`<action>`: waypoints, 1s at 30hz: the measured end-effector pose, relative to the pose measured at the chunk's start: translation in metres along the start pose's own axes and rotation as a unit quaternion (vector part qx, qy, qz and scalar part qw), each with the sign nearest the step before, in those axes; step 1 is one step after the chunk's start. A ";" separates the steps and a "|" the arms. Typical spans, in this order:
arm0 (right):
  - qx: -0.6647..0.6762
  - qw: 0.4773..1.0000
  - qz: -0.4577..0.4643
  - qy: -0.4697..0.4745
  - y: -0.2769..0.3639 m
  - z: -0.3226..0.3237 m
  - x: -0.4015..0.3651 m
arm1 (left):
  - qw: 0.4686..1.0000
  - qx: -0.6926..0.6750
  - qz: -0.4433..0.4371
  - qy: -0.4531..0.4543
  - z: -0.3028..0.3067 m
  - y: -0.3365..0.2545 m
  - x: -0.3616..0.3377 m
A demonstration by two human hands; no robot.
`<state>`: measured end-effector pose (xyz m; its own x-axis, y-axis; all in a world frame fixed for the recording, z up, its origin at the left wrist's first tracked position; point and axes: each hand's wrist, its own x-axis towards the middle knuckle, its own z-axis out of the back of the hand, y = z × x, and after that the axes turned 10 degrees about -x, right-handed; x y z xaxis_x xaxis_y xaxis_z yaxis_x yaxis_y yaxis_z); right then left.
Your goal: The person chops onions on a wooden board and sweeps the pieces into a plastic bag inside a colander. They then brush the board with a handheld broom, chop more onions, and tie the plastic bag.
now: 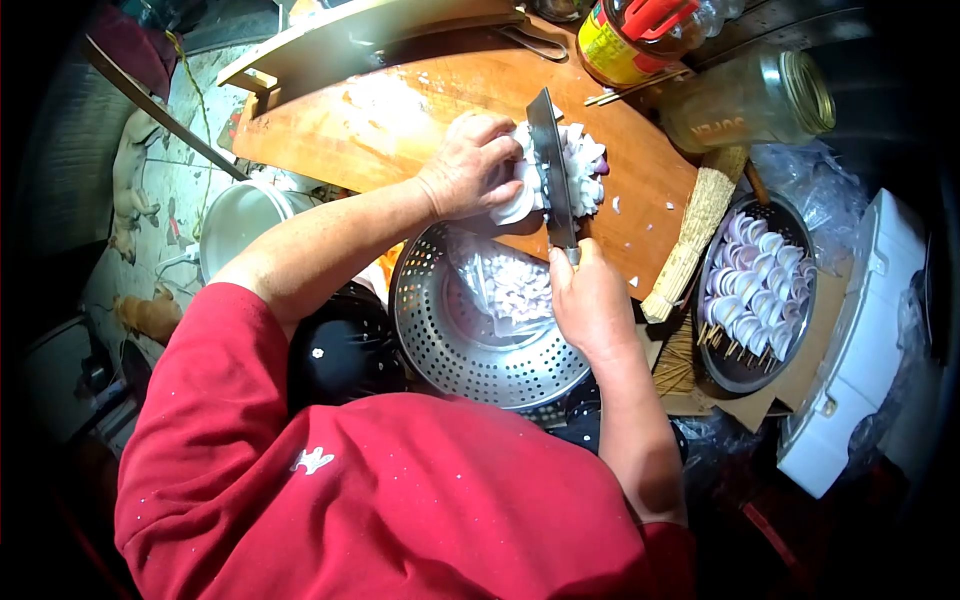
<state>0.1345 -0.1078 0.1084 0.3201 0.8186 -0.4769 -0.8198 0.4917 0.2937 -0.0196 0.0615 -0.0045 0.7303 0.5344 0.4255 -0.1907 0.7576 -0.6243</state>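
Note:
My right hand (592, 300) is wrapped round the handle of a cleaver (548, 150), its blade standing among the onions. Close on the left of the blade, my left hand (472, 168) presses with curled fingers on white onion pieces (516, 206). Right of the blade lies a heap of chopped onion (583, 165) with a bit of purple skin. All this rests on a wooden board (400, 140). Below the board's near edge, a metal colander (480, 385) holds a clear plastic bag (475, 262) of diced onion (520, 290).
At the right, a dark oval basket (712, 365) holds skewered onion slices (760, 280), beside a bundled straw brush (692, 235) and a white foam box lid (860, 340). A glass jar (735, 112) and a red-capped bottle (612, 45) stand behind. A pale bucket (235, 222) is at the left.

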 end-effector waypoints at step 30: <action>0.007 1.000 -0.020 -0.004 0.002 -0.016 0.018 | 1.000 0.007 0.012 0.017 -0.001 0.000 0.001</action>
<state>0.1309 -0.0970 0.0869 0.3553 0.8008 -0.4821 -0.7995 0.5276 0.2872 -0.0183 0.0618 -0.0043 0.7468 0.5399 0.3882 -0.2177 0.7501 -0.6245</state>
